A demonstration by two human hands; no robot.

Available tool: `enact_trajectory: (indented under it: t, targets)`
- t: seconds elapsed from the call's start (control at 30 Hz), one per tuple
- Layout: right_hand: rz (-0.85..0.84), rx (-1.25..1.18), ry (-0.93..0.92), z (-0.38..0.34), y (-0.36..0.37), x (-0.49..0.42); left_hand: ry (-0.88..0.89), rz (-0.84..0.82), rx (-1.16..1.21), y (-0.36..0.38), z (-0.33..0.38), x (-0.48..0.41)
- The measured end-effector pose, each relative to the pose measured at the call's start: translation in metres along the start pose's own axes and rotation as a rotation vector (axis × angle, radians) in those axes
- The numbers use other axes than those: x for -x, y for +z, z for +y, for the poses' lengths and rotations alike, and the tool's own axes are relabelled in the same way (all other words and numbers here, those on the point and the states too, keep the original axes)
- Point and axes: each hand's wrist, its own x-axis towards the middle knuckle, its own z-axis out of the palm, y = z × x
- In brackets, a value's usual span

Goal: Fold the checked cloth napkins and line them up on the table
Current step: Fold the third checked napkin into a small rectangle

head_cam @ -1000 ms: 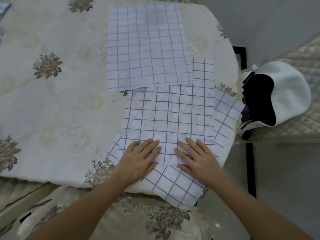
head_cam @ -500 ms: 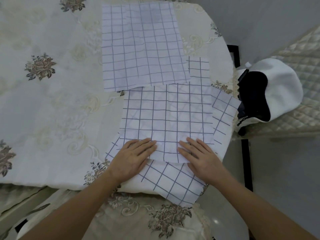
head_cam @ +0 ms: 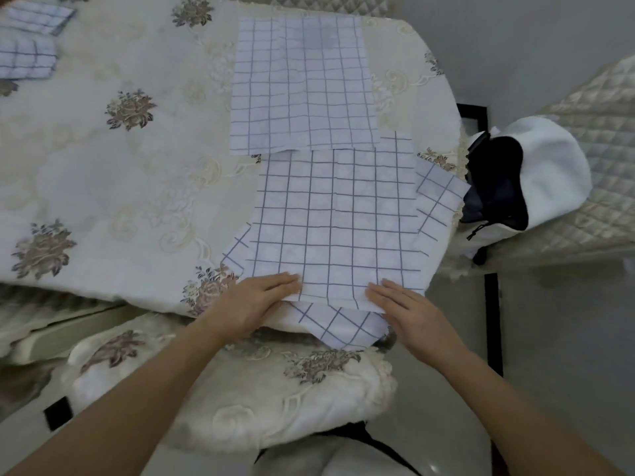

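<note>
A white napkin with a blue check (head_cam: 330, 228) lies flat at the table's near right corner, on top of another checked napkin (head_cam: 343, 324) set at an angle. My left hand (head_cam: 254, 300) and my right hand (head_cam: 409, 310) lie flat with straight fingers on the top napkin's near edge, left and right. A third checked napkin (head_cam: 302, 84) lies spread out behind it, overlapping its far edge. Two folded checked napkins (head_cam: 31, 39) sit at the far left of the table.
The table carries a cream tablecloth with brown flowers (head_cam: 130, 166). A padded chair seat (head_cam: 240, 389) stands right below my hands. On the quilted chair to the right lies a white and dark garment (head_cam: 536, 180). Grey floor shows at the right.
Both hands have slid back toward me along the top napkin, from its lower middle to its near edge. The view has shifted, so the folded napkins at far left now show.
</note>
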Motion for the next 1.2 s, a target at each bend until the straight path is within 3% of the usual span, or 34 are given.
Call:
enact_trajectory:
  t: [0.2,0.4,0.57,0.73,0.93,1.2]
  targets:
    - [-0.011,-0.096,0.068,-0.017,-0.028,0.024,-0.162,-0.109,0.061,-0.036,0.050,0.019]
    - [-0.139,-0.216,0.067,-0.039,-0.052,0.040,-0.228,-0.213,0.126,-0.034,0.078,0.063]
    - [-0.203,-0.234,0.081,-0.039,-0.073,0.021,-0.300,-0.196,0.173,-0.057,0.085,0.064]
    - [-0.145,-0.091,0.136,-0.018,-0.084,-0.049,-0.353,-0.048,0.104,-0.080,0.055,0.009]
    - [-0.265,0.056,0.199,0.026,-0.073,-0.157,-0.430,-0.029,0.016,-0.080,-0.021,-0.063]
    - [-0.360,0.133,0.153,0.065,-0.013,-0.238,-0.502,0.052,-0.057,-0.051,-0.098,-0.085]
